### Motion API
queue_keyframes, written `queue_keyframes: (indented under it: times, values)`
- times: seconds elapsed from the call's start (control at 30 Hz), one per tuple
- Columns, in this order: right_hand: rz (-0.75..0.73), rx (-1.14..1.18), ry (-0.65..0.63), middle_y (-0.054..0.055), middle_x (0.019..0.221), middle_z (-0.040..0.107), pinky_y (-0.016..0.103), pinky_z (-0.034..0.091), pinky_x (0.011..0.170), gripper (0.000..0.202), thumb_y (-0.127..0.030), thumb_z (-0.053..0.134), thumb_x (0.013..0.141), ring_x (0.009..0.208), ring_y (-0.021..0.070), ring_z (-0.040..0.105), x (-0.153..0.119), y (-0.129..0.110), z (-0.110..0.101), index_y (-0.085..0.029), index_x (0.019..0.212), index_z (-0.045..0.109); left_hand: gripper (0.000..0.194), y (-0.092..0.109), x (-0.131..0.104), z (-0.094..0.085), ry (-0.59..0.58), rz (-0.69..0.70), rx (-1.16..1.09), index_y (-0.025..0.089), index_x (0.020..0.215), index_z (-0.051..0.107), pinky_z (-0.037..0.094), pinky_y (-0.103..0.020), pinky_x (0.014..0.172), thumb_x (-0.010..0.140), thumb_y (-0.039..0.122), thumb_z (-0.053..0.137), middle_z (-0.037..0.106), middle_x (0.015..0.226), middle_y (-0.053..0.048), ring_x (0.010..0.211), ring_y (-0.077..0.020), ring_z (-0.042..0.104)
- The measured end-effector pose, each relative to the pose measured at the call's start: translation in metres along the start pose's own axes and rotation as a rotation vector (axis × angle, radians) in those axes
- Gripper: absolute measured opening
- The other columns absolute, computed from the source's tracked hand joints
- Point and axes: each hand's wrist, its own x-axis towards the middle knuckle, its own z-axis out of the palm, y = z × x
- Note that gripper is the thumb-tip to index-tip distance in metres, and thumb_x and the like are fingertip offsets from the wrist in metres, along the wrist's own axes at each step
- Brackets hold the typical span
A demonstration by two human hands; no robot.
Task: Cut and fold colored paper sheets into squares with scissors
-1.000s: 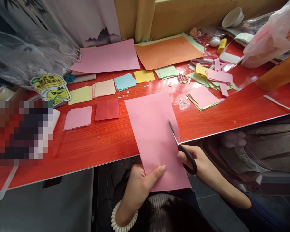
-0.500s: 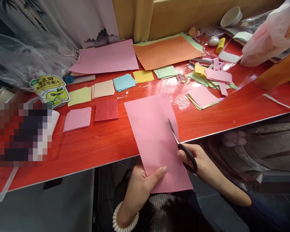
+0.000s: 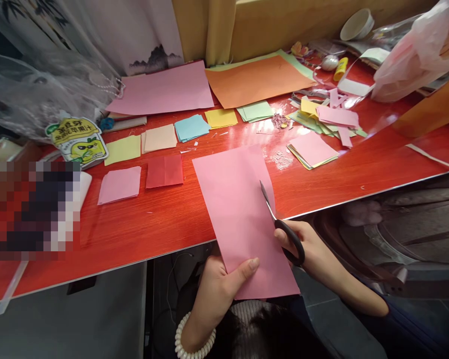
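Note:
A sheet of pink paper point(image 3: 235, 199) slants from the red table's front edge down toward my lap. My left hand point(image 3: 222, 279) grips its lower left part, thumb on top and the other fingers hidden underneath. In my right hand point(image 3: 307, 244) is a pair of scissors point(image 3: 268, 202) with black handles. One blade lies over the paper near its right side, pointing away from me; the other blade is hidden, apparently beneath the sheet. My right fingers are wrapped round the handle loops.
Small paper stacks, among them pink point(image 3: 119, 185), red point(image 3: 164, 171) and blue point(image 3: 191, 128), lie on the red table point(image 3: 164, 219). Behind them are large pink point(image 3: 164, 89) and orange sheets point(image 3: 258, 82). Paper scraps point(image 3: 338, 117) and a plastic bag point(image 3: 415, 60) are at the right.
Almost nothing differs. The view has shifted very slightly, while both hands, the paper and the scissors keep nearly the same places.

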Motion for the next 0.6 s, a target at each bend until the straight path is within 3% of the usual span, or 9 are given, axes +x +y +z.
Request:
queue_keyframes:
  times: [0.13, 0.33, 0.6]
  values:
    - [0.025, 0.012, -0.004, -0.006, 0.052, 0.029, 0.021, 0.021, 0.04, 0.054, -0.064, 0.068, 0.066, 0.044, 0.0065, 0.027, 0.0011, 0.0, 0.0003, -0.02, 0.057, 0.036, 0.028, 0.0002, -0.0016, -0.001, -0.003, 0.0, -0.016, 0.013, 0.1, 0.072, 0.054, -0.029, 0.073, 0.077, 0.031, 0.069, 0.075, 0.091, -0.009, 0.084, -0.0226, 0.07]
    - [-0.056, -0.035, 0.038, -0.006, 0.052, 0.031, 0.022, 0.02, 0.039, 0.053, -0.064, 0.066, 0.067, 0.045, 0.0069, 0.026, 0.0013, -0.0008, -0.0009, -0.019, 0.056, 0.039, 0.029, -0.0017, -0.0016, -0.0006, -0.01, -0.002, 0.002, 0.013, 0.098, 0.072, 0.054, -0.032, 0.076, 0.077, 0.032, 0.069, 0.074, 0.093, -0.01, 0.089, -0.0254, 0.069]
    - [0.001, 0.001, 0.006, -0.008, 0.05, 0.029, 0.021, 0.019, 0.037, 0.052, -0.061, 0.067, 0.069, 0.041, 0.0061, 0.026, -0.0001, -0.0003, -0.0008, -0.02, 0.058, 0.037, 0.028, -0.0004, -0.0037, -0.0005, 0.002, -0.007, 0.016, 0.012, 0.096, 0.071, 0.054, -0.033, 0.078, 0.077, 0.032, 0.069, 0.074, 0.095, -0.011, 0.093, -0.027, 0.068]
